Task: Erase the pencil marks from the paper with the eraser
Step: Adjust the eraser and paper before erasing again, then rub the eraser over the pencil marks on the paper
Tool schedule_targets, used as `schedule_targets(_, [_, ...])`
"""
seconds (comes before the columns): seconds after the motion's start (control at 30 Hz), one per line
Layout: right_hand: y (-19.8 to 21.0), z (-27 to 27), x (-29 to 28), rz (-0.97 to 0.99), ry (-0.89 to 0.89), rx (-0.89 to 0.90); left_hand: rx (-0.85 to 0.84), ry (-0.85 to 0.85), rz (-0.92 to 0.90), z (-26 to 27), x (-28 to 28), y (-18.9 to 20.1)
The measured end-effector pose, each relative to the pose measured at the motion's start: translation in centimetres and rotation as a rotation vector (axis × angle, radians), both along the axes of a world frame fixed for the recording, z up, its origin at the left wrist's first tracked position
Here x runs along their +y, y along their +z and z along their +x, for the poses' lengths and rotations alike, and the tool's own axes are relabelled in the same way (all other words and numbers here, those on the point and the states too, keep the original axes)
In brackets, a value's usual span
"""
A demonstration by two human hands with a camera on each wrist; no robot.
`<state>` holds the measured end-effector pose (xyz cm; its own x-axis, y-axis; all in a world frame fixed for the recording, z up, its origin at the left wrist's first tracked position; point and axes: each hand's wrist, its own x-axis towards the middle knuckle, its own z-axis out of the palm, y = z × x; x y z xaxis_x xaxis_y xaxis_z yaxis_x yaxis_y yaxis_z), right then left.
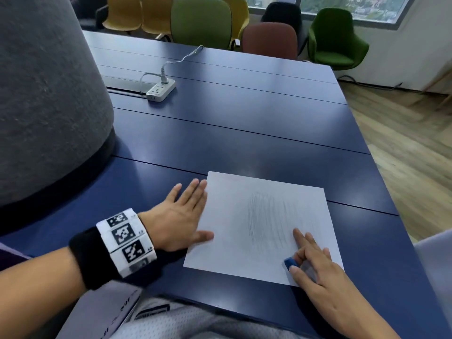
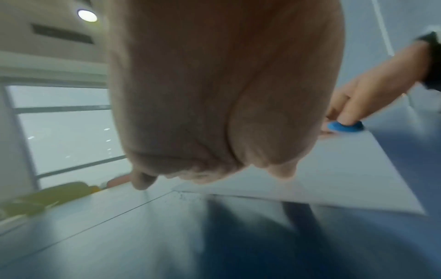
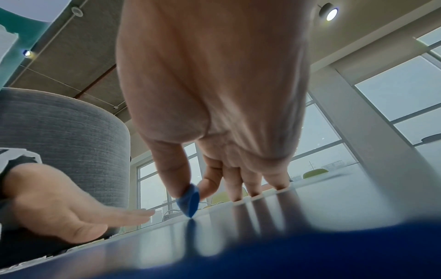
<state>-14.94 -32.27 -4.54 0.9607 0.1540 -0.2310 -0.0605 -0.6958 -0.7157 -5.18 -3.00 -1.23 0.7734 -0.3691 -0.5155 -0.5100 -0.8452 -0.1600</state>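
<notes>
Blue eraser (image 1: 291,262) pinched between thumb and a curled finger of right hand (image 1: 325,275), its tip down on the white paper (image 1: 234,241) near the sheet's near-right corner. In the right wrist view the eraser (image 3: 189,202) stands on its narrow point, touching the surface. Other right fingers (image 1: 299,237) stretched out, tips resting on the paper. Grey pencil marks (image 1: 266,218), a patch of up-down strokes, sit mid-sheet just beyond the eraser; eraser at the patch's near-right edge. Paper lies flat on the dark blue table (image 1: 244,133), close to the near edge.

Left hand (image 1: 181,216) flat, fingers straight and together, grasping nothing: palm on the table, fingers and thumb lying over the paper's left edge, pressing it. Left wrist carries a black band with white coded tags (image 1: 127,241). Left wrist view is blurred; shows the eraser (image 2: 343,126) under the right hand (image 2: 362,100) on the sheet (image 2: 334,179).

Farther out: white power strip (image 1: 161,90) with cable plugged in, far left on the table. Grey fabric rounded object (image 1: 44,94) fills the left. Green, yellow, reddish and dark chairs (image 1: 203,20) beyond the table's far end, by windows. Wood floor (image 1: 403,143) at right.
</notes>
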Motion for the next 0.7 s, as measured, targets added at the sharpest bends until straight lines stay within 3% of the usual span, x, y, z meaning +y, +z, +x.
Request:
schedule_targets(0.2, [0.0, 0.0, -0.2, -0.060, 0.026, -0.032, 0.123, 0.045, -0.304, 4.3, -3.4, 2.8])
schedule_targets(0.4, [0.5, 0.1, -0.1, -0.165, 0.080, -0.036, 0.081, 0.053, -0.168, 6.9, -6.1, 2.4])
schedule_targets(0.57, [5.0, 1.4, -0.4, -0.217, 0.125, -0.003, 0.041, 0.039, -0.182, 6.8, -6.1, 1.9])
schedule_targets(0.7, [8.4, 6.2, 0.9, -0.321, 0.170, -0.217, 0.057, 0.061, -0.173, 6.6, -6.0, 1.8])
